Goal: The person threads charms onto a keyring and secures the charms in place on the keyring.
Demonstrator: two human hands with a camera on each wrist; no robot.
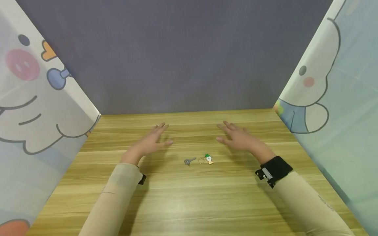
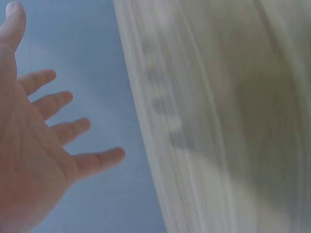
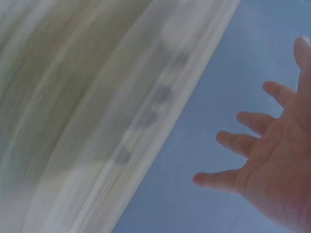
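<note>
A small grey key lies on the wooden table in the head view. Just right of it is a thin metal key ring, joined to a small charm in white, green and pale yellow. My left hand is held over the table, left of and beyond the key, with its fingers spread. On the other side, my right hand hovers beyond the charm, fingers spread as well. Both wrist views show bare palms: the left palm and the right palm hold nothing.
A dark grey panel rises behind the table's far edge. Printed cloths with cartoon animals hang on the left and on the right. A black strap wraps my right wrist.
</note>
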